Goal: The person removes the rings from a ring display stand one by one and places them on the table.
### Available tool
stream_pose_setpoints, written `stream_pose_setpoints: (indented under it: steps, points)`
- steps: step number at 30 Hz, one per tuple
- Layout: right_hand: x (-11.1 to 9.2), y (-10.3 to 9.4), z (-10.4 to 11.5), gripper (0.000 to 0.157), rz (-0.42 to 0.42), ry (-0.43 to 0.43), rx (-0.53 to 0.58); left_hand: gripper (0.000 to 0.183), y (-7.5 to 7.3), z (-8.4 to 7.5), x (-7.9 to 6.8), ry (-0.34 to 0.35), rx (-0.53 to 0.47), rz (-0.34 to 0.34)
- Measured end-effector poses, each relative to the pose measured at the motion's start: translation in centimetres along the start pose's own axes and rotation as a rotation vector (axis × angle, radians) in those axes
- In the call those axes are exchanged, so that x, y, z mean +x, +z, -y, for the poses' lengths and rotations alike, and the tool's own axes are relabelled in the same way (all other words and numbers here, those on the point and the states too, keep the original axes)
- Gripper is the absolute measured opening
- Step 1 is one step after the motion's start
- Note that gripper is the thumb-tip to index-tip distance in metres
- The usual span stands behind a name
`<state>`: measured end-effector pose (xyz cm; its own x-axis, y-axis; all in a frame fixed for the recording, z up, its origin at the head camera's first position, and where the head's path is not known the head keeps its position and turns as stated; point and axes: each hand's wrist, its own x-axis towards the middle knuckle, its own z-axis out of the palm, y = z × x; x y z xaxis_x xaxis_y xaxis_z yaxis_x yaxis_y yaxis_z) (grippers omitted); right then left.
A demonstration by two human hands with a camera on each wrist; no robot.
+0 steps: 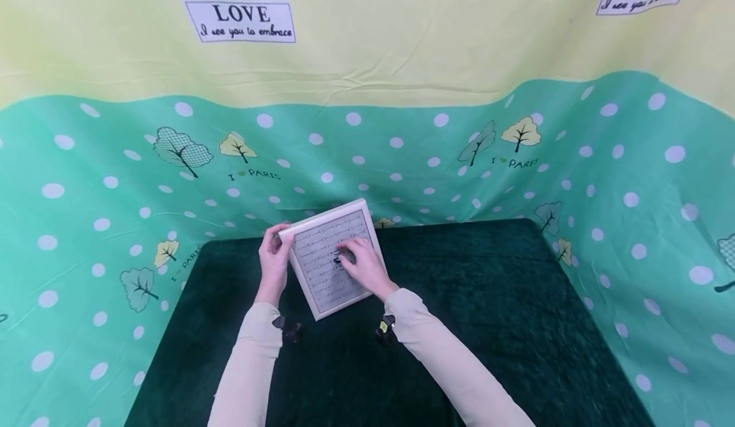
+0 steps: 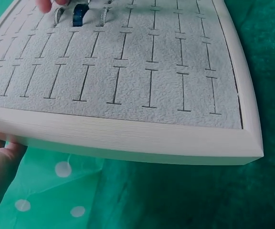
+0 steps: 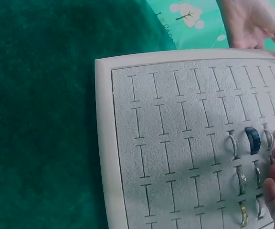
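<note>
head: rings [image 1: 337,260] by right hand [image 1: 365,265] tiny, indistinct

Room to pass lies over the dark cloth [image 1: 488,286] right of the tray [image 2: 128,137] (curtain [image 1: 402,191] blocking behind).

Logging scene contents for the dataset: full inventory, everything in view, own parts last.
ring tray: 1, pale frame, grey slotted pad, tilted between the hands
silver rings: several, silver, in the pad's slots; exact count hidden by fingers
blue ring: 1 seen, dark blue, between silver ones
gold ring: 1 seen, gold, in a slot
tabletop cloth: 1, dark green, under the forearms
backdrop: count of pieces unclear, yellow above dotted green, behind and beside the table
LOVE labels: 2, white with dark lettering, upper backdrop
printed trees: several, green and yellow, on backdrop
wrist devices: 2, dark, one per wrist
sleeves: 2, pale, on forearms
left hand: 1, bare, holding the tray's corner
right hand: 1, bare, at the rings
</note>
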<state>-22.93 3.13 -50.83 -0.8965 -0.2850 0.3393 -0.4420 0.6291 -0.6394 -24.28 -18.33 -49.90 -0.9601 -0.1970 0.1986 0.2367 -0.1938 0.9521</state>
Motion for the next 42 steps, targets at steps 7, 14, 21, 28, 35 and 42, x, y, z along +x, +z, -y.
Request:
stream_pose_setpoints:
  steps: [7,14,21,28,35,42]
  points:
    - [0.5,0.2,-0.1,0.013,-0.122,-0.020,-0.076,0.034,0.5,0.8,0.5,0.039,0.004,-0.002]
    - [0.3,1.2,0.1,0.010,-0.137,-0.048,-0.144,0.033,-0.1,0.8,-0.1,0.040,0.005,-0.027]
    - [0.3,1.3,-0.2,0.008,-0.167,-0.119,-0.130,0.036,-0.2,0.7,-0.2,0.037,0.003,-0.024]
    - [0.2,1.1,-0.4,0.006,-0.098,-0.108,-0.127,0.035,-0.2,1.0,-0.2,0.051,-0.003,-0.034]
    - [-0.1,0.8,-0.5,0.006,-0.047,-0.072,-0.045,0.036,-0.3,1.2,-0.3,0.035,0.030,-0.022]
    - [-0.1,0.3,-0.7,0.007,-0.047,-0.056,0.113,0.036,-0.2,0.5,-0.5,0.006,0.035,-0.004]
